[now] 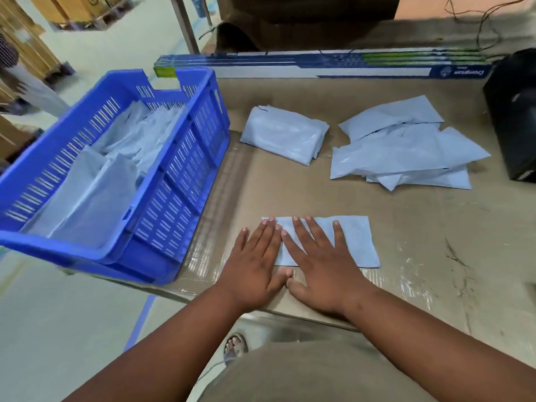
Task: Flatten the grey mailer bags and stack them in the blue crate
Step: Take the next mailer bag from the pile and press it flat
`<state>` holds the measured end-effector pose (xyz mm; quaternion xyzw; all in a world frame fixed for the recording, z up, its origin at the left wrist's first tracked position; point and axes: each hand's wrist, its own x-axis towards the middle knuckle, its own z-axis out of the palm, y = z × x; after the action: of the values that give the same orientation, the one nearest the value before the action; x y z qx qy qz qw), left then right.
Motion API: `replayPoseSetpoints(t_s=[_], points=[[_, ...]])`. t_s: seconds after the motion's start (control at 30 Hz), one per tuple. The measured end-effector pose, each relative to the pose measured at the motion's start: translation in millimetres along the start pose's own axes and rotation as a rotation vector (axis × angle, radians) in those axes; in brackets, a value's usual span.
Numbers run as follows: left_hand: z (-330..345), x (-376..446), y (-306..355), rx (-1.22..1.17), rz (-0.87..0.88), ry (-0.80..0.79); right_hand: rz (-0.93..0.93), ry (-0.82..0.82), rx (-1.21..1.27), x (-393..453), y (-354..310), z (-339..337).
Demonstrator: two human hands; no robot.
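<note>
At the left the blue crate [185, 158], slotted hard plastic, sits tilted over the table's left edge, its long axis running from near-left to far-right. Inside lie flattened mailers [95, 192], thin and faintly glossy; how many I cannot tell through the blur.

Next comes the left hand [255, 262], flat with fingers straight and spread, pressing the left end of a grey mailer bag [353, 242]. That bag lies close to the table's near edge, a smooth rectangle with its long axis left to right, its edges roughly square to the table edge. The right hand [322, 265], likewise flat and splayed, presses its middle; the thumbs nearly meet on the bare top.

The table [420, 285] is brown, taped and scuffed, with open room to the bag's right and beyond it.

Farther back lie a folded bundle of mailers [284, 134], then a loose crumpled pile [406, 152], apart from each other. A long printed carton [319, 68] lines the far edge.
</note>
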<state>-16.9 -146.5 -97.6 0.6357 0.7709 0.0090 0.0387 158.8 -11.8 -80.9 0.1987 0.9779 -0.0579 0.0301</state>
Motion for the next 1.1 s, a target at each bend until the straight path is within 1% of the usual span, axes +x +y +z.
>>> replayPoseSetpoints(t_s=[0.13, 0.33, 0.57, 0.67, 0.73, 0.77, 0.8, 0.87, 0.9, 0.97, 1.03, 1.1], points=[[4, 2, 1, 0.0, -0.005, -0.006, 0.009, -0.043, 0.01, 6, 0, 5], [9, 4, -3, -0.016, 0.012, 0.041, 0.011, -0.137, -0.007, 11, 0, 2], [8, 1, -7, -0.035, 0.022, 0.058, 0.02, -0.218, 0.054, 13, -2, -13], [6, 0, -6, -0.085, 0.002, 0.071, 0.062, -0.155, 0.212, 12, 6, -25], [1, 1, -5, -0.136, -0.042, 0.097, 0.109, -0.034, 0.32, 12, 14, -30], [-4, 4, -3, -0.158, -0.06, 0.118, 0.127, 0.023, 0.32, 12, 19, -31], [-11, 11, 1, -0.172, -0.056, 0.147, 0.138, 0.061, 0.288, 14, 25, -32], [-22, 32, 13, -0.185, 0.009, 0.166, 0.144, 0.071, 0.195, 23, 33, -29], [-22, 44, 21, -0.2, 0.039, 0.152, 0.139, 0.043, 0.159, 27, 34, -26], [-16, 59, 35, -0.255, 0.04, 0.091, 0.114, -0.02, 0.106, 32, 34, -17], [-4, 63, 39, -0.27, 0.02, 0.067, 0.094, -0.003, 0.056, 30, 36, -6], [5, 59, 35, -0.217, 0.043, 0.102, 0.082, 0.027, 0.019, 26, 40, -1]])
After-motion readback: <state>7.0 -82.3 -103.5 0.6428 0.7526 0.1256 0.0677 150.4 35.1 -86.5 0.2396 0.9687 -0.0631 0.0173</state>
